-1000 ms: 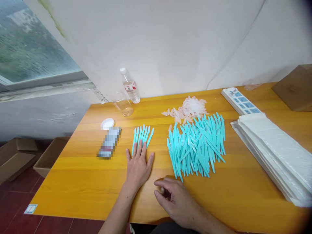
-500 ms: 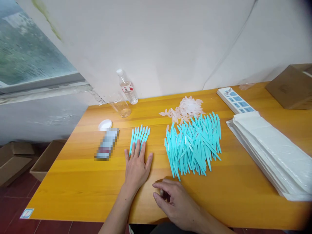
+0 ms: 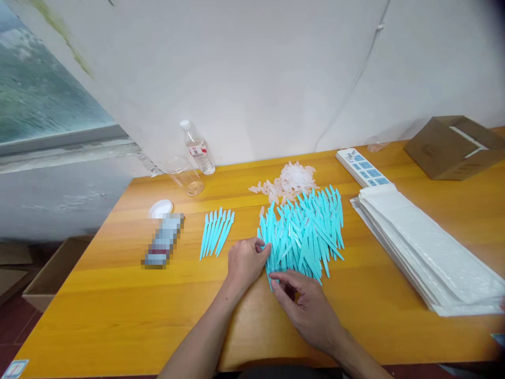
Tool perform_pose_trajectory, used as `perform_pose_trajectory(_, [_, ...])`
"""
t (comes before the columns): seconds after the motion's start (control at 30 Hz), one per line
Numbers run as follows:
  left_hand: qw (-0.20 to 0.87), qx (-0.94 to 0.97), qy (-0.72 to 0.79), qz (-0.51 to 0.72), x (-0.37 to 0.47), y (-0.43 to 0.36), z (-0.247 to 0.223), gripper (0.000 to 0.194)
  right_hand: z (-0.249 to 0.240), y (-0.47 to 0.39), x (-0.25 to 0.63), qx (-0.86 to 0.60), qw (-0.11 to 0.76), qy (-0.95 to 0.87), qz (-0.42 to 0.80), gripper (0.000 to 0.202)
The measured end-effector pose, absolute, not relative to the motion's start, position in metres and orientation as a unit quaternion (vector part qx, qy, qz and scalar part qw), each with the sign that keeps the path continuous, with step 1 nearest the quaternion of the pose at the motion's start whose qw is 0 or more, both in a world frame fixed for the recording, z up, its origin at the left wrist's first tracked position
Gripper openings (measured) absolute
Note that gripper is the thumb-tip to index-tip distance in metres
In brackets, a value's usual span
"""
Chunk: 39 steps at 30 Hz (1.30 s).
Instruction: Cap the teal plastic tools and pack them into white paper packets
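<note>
A pile of teal eyebrow razors (image 3: 300, 237) lies in the middle of the table. At the pile's left edge is my left hand (image 3: 248, 261), its fingers curled and its thumb closed on a razor there. Below it, my right hand (image 3: 305, 305) pinches the lower end of a razor between thumb and forefinger; its other fingers are curled under and partly hidden. To the left of my left hand, a separate row of several razors (image 3: 215, 231) lies side by side, with nobody touching it.
Small translucent caps (image 3: 294, 181) are heaped behind the pile. Rightward are a power strip (image 3: 363, 167), stacked white packets (image 3: 426, 247) and a cardboard box (image 3: 445, 150). Leftward are a blurred-out phone-shaped item (image 3: 163, 241), a white lid (image 3: 161, 209), a clear jar (image 3: 189, 181) and a water bottle (image 3: 200, 151).
My left hand has left the row of razors and moved right to the pile, its fingers now curled. My right hand has moved up to the pile's lower left edge. The view has shifted right.
</note>
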<state>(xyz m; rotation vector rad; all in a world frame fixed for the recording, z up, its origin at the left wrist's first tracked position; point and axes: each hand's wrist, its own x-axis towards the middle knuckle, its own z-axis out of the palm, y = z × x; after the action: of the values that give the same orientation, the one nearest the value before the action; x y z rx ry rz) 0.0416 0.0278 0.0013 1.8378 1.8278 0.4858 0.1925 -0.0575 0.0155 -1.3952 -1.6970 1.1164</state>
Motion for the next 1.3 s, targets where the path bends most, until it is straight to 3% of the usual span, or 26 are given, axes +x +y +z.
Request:
perform_pose_trajectory(0.23, [0.383,0.623,0.634,0.253,0.033,0.022,0.003,0.026,0.015,-0.034,0.201,-0.567,0.352,-0.620,0.413,0.030])
perform_pose_trajectory(0.33, [0.509,0.526,0.615,0.293,0.030,0.013,0.009,0.032,0.014,-0.027,0.202,-0.586,0.363,-0.587,0.425,0.032])
perform_pose_trajectory(0.47, [0.627,0.460,0.517,0.357,0.036,-0.002,0.014,0.035,0.016,-0.021,0.200,-0.544,0.382,-0.496,0.558,0.041])
perform_pose_trajectory(0.6, [0.611,0.508,0.481,0.371,0.040,-0.003,0.014,0.031,0.019,-0.017,0.197,-0.478,0.394,-0.381,0.687,0.049])
perform_pose_trajectory(0.73, [0.585,0.598,0.478,0.267,0.023,0.036,0.022,0.034,0.018,-0.014,0.203,-0.485,0.429,-0.339,0.683,0.051])
perform_pose_trajectory(0.93, [0.267,0.699,0.639,0.178,0.020,0.135,0.029,0.035,0.012,-0.012,0.217,-0.552,0.451,-0.378,0.590,0.051])
perform_pose_trajectory(1.07, [0.243,0.708,0.652,0.123,0.038,0.166,0.014,0.019,0.011,-0.012,0.222,-0.572,0.459,-0.414,0.539,0.045])
perform_pose_trajectory(1.3, [0.258,0.709,0.651,0.083,0.032,0.167,0.003,0.019,0.008,-0.009,0.228,-0.547,0.443,-0.321,0.634,0.050])
